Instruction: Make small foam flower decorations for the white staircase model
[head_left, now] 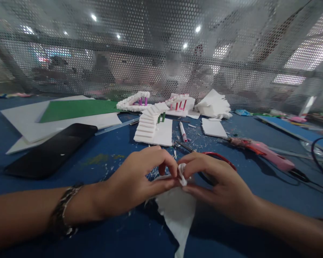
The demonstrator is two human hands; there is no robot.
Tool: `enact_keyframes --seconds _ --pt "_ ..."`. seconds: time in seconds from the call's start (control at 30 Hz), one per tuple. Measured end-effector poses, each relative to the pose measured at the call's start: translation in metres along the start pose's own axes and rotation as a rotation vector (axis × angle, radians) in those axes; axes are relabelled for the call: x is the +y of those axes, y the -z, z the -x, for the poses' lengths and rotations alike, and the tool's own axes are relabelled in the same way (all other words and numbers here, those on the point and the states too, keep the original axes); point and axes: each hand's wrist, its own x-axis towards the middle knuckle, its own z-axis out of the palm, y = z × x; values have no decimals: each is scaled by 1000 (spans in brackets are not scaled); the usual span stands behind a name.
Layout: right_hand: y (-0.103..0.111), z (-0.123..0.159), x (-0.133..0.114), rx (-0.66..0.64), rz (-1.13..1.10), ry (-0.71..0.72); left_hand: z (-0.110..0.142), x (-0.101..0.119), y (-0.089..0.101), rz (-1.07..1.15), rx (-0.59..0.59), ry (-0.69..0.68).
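Observation:
Both of my hands meet low in the middle of the head view, over a torn white tissue [177, 208]. My left hand [138, 177] is closed, with thumb and forefinger pinching the tissue's crumpled upper part. From the other side my right hand [218, 179] pinches the same twisted bit between thumb and fingers. The loose part of the tissue hangs or lies below, tapering toward me. Scissors with a red handle [220, 156] lie partly hidden behind my right hand. Just beyond the hands stands a small white model staircase [146, 125] with green posts.
A black phone [54, 150] lies left, beside white sheets and a green sheet [78, 110]. A pink glue gun [269, 154] with a cord lies right. Behind are a marker [182, 132], white foam pieces [214, 128], more white models [134, 102] and a perforated metal screen [156, 43]. Scraps litter the blue table.

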Motion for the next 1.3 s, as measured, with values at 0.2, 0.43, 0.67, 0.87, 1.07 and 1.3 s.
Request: enact_keyframes --seconds 0.2,0.43,0.67,0.87,1.07,1.3 --pt "4 1 -2 6 -127 -59 -1 -1 2 49 -5 -52" --pt "2 3 0 40 -218 -163 -3 -1 3 40 69 -66" --pt "-2 3 -2 119 -144 -145 -5 -1 0 67 59 -27" --pt "-3 3 -3 135 -87 -122 -4 -1 -2 75 3 19" --pt "3 5 0 98 -93 -161 -5 -4 -5 98 -26 106" --pt "6 2 0 6 -62 -148 -5 -5 -6 108 -50 159"
